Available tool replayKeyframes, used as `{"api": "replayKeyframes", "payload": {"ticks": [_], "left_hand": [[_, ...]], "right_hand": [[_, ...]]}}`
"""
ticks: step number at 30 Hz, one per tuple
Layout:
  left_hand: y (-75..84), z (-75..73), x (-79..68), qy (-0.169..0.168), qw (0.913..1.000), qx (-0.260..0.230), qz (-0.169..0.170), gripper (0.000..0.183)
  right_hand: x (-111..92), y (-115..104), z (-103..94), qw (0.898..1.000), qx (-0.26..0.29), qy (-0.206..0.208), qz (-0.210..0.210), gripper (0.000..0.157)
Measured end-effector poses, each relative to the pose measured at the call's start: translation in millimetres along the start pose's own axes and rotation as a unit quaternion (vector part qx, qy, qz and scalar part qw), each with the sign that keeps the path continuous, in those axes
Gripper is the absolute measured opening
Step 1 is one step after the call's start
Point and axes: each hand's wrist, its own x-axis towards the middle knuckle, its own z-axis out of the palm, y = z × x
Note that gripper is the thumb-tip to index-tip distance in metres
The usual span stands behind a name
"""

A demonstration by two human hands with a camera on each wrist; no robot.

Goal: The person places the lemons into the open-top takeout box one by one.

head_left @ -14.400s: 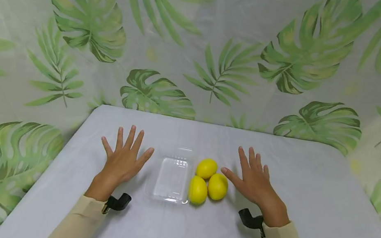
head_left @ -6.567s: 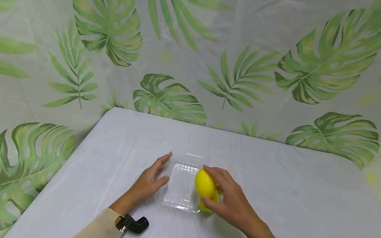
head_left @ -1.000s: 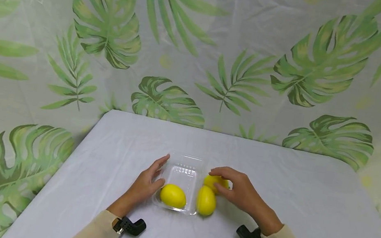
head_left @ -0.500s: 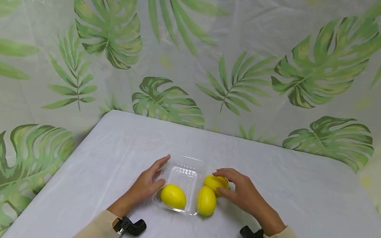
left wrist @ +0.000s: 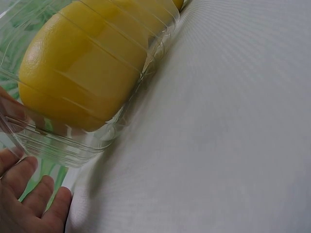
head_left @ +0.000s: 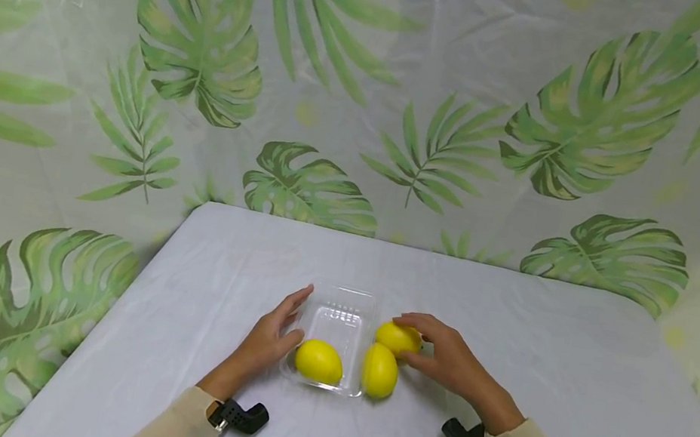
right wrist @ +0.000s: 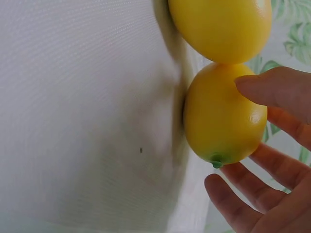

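Observation:
Three yellow lemons are in the head view. One lemon (head_left: 319,361) lies in the near end of the clear plastic container (head_left: 355,303); a second lemon (head_left: 379,371) sits just right of it. My left hand (head_left: 268,334) holds the container's left side, thumb over the rim and the other fingers outside. My right hand (head_left: 448,356) is around the far lemon (head_left: 398,338), thumb on the near side and fingers on the far side. In the right wrist view, that lemon (right wrist: 223,116) shows a green stem end (right wrist: 217,161) and lies against the other lemon (right wrist: 226,29).
A white cloth covers the table (head_left: 514,313). Behind it hangs a leaf-patterned sheet (head_left: 342,95). A black wrist camera (head_left: 246,416) sits by the left cuff, and another black camera (head_left: 462,435) by the right.
One lemon has gone from the right-hand group into the container since the earliest frames. Over the last second my right hand shifts slightly right around the far lemon; my left stays in place.

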Motion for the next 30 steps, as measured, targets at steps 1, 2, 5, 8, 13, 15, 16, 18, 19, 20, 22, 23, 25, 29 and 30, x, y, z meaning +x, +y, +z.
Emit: {"api": "replayKeyframes", "payload": {"ticks": [1,2,5,8,13,15,16,18,19,20,22,23,25,29,30], "left_hand": [[0.1,0.2,-0.1,0.001,1.0000,0.001,0.002,0.063],[0.1,0.4,-0.1,0.003,1.0000,0.002,0.003,0.063],[-0.1,0.8,-0.2,0.005,1.0000,0.004,0.005,0.063],[0.1,1.1,-0.6,0.005,1.0000,0.002,0.002,0.063],[0.7,1.0,-0.9,0.003,1.0000,-0.001,-0.001,0.063],[0.6,0.9,-0.9,0.003,1.0000,-0.001,0.000,0.063],[0.6,0.9,-0.7,0.002,1.0000,-0.002,0.000,0.063],[1.1,0.8,-0.8,0.001,1.0000,-0.002,0.000,0.063],[1.1,0.8,-0.9,0.001,1.0000,-0.002,0.000,0.063],[1.2,0.8,-0.8,0.001,1.0000,-0.001,0.000,0.063],[1.5,0.5,-0.9,0.001,1.0000,0.001,0.001,0.063],[1.5,0.5,-0.8,0.002,1.0000,0.001,0.002,0.063],[1.0,0.5,-0.5,0.003,1.0000,0.001,0.004,0.063],[0.3,0.7,-0.7,0.001,1.0000,-0.002,0.005,0.063],[0.0,0.7,-0.9,0.000,1.0000,-0.002,0.006,0.063]], "right_hand": [[0,0,0.2,1.000,0.000,-0.001,0.000,0.052],[0,0,0.5,1.000,0.000,-0.002,0.002,0.052],[0,2,1.9,1.000,0.000,-0.009,0.006,0.054],[0,4,3.7,1.000,-0.001,-0.018,0.011,0.055],[1,7,6.5,1.000,-0.009,-0.021,0.017,0.056],[2,7,6.9,1.000,-0.012,-0.019,0.019,0.057],[2,8,6.9,1.000,-0.013,-0.019,0.020,0.057],[2,8,6.8,0.999,-0.016,-0.019,0.022,0.057],[2,8,6.7,0.999,-0.016,-0.020,0.023,0.057],[3,8,6.5,0.999,-0.016,-0.019,0.023,0.057],[3,8,6.5,0.999,-0.015,-0.018,0.024,0.057],[3,8,6.5,0.999,-0.016,-0.017,0.024,0.056],[4,9,6.4,0.999,-0.016,-0.014,0.023,0.056],[3,10,5.9,0.999,-0.023,-0.008,0.021,0.055],[3,10,5.5,0.999,-0.025,-0.005,0.020,0.055]]}}
